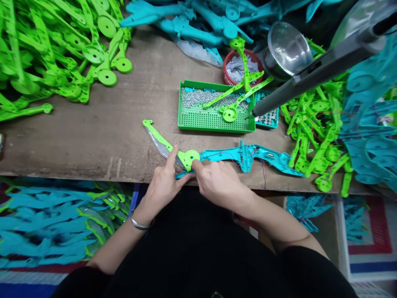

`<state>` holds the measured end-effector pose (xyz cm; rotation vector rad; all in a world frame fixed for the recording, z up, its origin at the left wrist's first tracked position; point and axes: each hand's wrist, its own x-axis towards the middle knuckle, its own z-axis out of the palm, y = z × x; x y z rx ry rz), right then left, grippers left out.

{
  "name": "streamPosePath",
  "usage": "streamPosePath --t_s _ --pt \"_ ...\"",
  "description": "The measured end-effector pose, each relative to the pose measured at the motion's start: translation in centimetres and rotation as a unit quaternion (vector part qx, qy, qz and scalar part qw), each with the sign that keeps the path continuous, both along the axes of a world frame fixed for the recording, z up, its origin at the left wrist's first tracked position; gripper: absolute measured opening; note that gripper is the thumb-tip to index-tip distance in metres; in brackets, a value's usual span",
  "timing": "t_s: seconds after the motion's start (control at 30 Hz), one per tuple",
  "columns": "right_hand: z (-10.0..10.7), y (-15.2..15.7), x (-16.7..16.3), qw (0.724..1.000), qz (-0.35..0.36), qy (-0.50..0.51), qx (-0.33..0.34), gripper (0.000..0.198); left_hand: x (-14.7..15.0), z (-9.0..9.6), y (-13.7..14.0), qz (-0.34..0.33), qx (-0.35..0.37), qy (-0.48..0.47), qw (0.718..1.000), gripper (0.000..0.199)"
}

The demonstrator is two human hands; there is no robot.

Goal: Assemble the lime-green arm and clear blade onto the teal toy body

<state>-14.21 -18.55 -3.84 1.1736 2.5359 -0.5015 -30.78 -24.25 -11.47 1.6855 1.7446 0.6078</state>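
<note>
A bright green plastic arm (160, 137) with a round end and a clear translucent blade piece (159, 145) lies at the table's front edge. It meets the left end of a long blue plastic toy shell (220, 155), whose open inside shows thin red and dark wires. My left hand (163, 180) holds the green arm near its round end, index finger stretched along it and thumb underneath. Curled closed, my right hand (218, 182) pinches at the round end where the green and blue parts join. Its fingertips hide the joint itself.
A green tray (214, 129) of small screws stands ahead, with loose green arms across it. Behind it are a red basket (228, 78) and a metal bowl (290, 49). A grey electric screwdriver (310, 76) slants in from the right. Green parts (62, 49) pile up left.
</note>
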Motion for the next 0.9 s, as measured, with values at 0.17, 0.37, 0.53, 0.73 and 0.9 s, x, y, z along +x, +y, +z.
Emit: streamPosePath --t_s 0.17,0.37,0.53,0.73,0.9 --pt "-0.1 0.5 0.3 0.999 0.033 0.015 0.014 0.028 -0.1 1.0 0.0 -0.019 0.044 0.154 0.987 0.076" --pt "-1.0 -0.1 0.9 1.000 0.001 0.011 -0.004 0.026 -0.4 0.8 1.3 -0.094 0.158 0.167 0.969 0.065" --pt "-1.8 0.2 1.6 0.999 -0.028 0.024 -0.014 0.025 -0.2 -1.0 1.8 -0.138 0.187 0.145 0.962 0.052" --pt "-2.8 1.5 2.5 0.988 -0.087 0.106 -0.077 0.022 0.6 -2.2 2.0 -0.110 0.204 0.156 0.960 0.048" --pt "-3.2 2.4 2.8 0.977 -0.099 0.130 -0.141 0.019 0.8 -2.4 1.9 -0.090 0.229 0.160 0.956 0.046"
